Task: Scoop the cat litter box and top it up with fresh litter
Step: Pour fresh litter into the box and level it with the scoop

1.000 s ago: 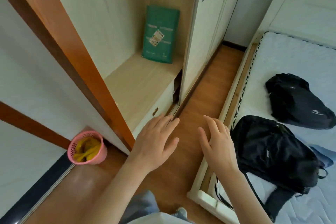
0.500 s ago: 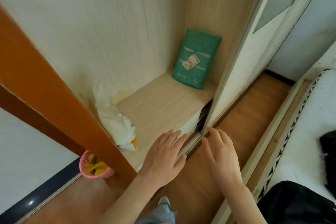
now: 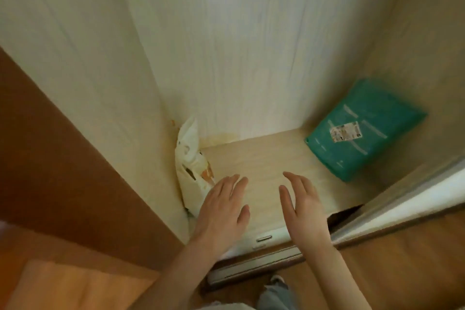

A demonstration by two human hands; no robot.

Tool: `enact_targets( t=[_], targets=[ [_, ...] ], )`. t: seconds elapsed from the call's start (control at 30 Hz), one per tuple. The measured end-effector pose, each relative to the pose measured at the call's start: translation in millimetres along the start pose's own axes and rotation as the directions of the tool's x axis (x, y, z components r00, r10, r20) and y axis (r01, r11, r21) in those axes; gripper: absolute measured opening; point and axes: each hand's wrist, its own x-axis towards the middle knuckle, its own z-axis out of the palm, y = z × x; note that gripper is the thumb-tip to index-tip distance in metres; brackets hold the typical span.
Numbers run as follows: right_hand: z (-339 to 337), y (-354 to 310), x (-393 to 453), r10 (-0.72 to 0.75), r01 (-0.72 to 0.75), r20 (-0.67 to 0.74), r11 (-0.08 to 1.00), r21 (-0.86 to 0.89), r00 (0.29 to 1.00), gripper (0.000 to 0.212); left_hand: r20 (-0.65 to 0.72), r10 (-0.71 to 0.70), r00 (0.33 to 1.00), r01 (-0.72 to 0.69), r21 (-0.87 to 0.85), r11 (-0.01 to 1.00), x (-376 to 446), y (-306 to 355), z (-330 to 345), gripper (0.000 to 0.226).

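Note:
A white bag with orange print (image 3: 192,171) leans in the left rear corner of a light wooden wardrobe shelf (image 3: 266,158). A green bag with a white label (image 3: 362,131) leans against the right wall of the same shelf. My left hand (image 3: 221,209) reaches over the shelf's front with straight fingers, its fingertips just right of the white bag's lower part; whether it touches the bag is unclear. My right hand (image 3: 300,206) hovers over the shelf's middle, fingers straight and empty. No litter box or scoop shows.
An orange-brown door frame (image 3: 75,171) runs diagonally at the left. The wardrobe's sliding door edge (image 3: 402,199) stands at the right. A drawer front with a metal handle (image 3: 263,238) lies under the shelf. Wooden floor (image 3: 402,272) is below.
The view has moved closer and turned left into the wardrobe. Both hands have gone from the shelf's front edge to above the shelf, the left one nearing the white bag.

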Motion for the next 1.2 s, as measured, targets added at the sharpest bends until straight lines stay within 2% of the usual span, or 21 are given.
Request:
enact_targets(
  t=[0.07,0.1,0.17,0.23,0.3,0.37,0.43,0.5,0.57,0.7,0.83,0.9,0.97,1.07,1.13,1.2],
  targets=[
    [-0.7,11.3,25.4,-0.09,0.091,0.072,0.996,0.001,0.993,0.039,-0.101,-0.16,0.982,0.156,-0.043,0.987,20.6,-6.9,3.2,0.061],
    [-1.6,16.3,37.8,-0.135,0.136,0.106,0.991,-0.002,0.985,0.038,-0.157,-0.271,0.95,0.261,-0.085,0.962,32.4,-12.4,4.9,0.063],
    [-5.0,24.9,59.4,-0.207,0.21,0.179,0.978,0.003,0.962,0.038,-0.246,-0.52,0.818,0.485,-0.193,0.853,53.1,-23.6,11.7,0.069],
    [-7.5,30.4,78.4,-0.279,0.281,0.243,0.959,0.03,0.929,0.038,-0.216,-0.715,0.665,0.653,-0.295,0.697,69.0,-32.3,19.4,0.078],
    [-8.4,32.6,95.8,-0.347,0.346,0.288,0.937,0.057,0.893,0.037,-0.148,-0.825,0.545,0.748,-0.359,0.558,79.1,-39.5,30.7,0.085],
    [-5.0,32.9,108.8,-0.409,0.401,0.323,0.911,0.092,0.853,0.037,-0.076,-0.886,0.457,0.79,-0.423,0.444,82.8,-48.6,43.6,0.088],
    [1.5,32.0,118.1,-0.47,0.457,0.359,0.881,0.125,0.807,0.037,-0.019,-0.912,0.411,0.797,-0.478,0.369,84.0,-56.9,50.8,0.083],
    [10.2,29.8,126.3,-0.513,0.495,0.389,0.855,0.153,0.765,0.036,0.018,-0.913,0.407,0.792,-0.505,0.343,82.9,-64.6,54.9,0.067],
    [19.6,26.5,132.6,-0.545,0.516,0.401,0.836,0.189,0.737,0.036,0.041,-0.905,0.424,0.811,-0.462,0.359,77.6,-72.0,58.5,0.048],
    [39.8,11.7,143.3,-0.6,0.531,0.435,0.799,0.282,0.672,0.031,0.004,-0.905,0.426,0.821,-0.423,0.384,67.1,-81.9,65.5,0.025],
    [63.2,-11.1,156.2,-0.627,0.558,0.486,0.774,0.3,0.609,0.036,-0.029,-0.888,0.458,0.807,-0.404,0.43,58.3,-81.9,74.9,0.023],
    [76.7,-20.9,162.4,-0.665,0.633,0.527,0.723,0.277,0.529,0.047,-0.024,-0.863,0.504,0.798,-0.37,0.476,51.5,-78.4,79.1,0.026],
    [95.2,-29.9,168.5,-0.732,0.791,0.575,0.57,0.224,0.365,0.064,-0.022,-0.83,0.557,0.787,-0.307,0.536,44.1,-74.6,81.2,0.027],
    [123.1,-44.8,176.0,-0.73,0.965,0.676,0.235,0.114,0.097,0.079,-0.018,-0.79,0.612,0.764,-0.243,0.598,33.8,-65.9,80.9,0.024],
    [137.5,-55.6,179.7,-0.645,0.997,0.764,0.07,0.033,0.02,0.077,0.015,-0.779,0.627,0.765,-0.195,0.613,27.9,-60.3,79.9,0.022],
    [150.7,-60.8,188.4,-0.541,0.999,0.841,-0.026,-0.046,0.024,0.065,0.065,-0.77,0.635,0.77,-0.144,0.622,23.6,-54.1,79.2,0.02]
  ],
)
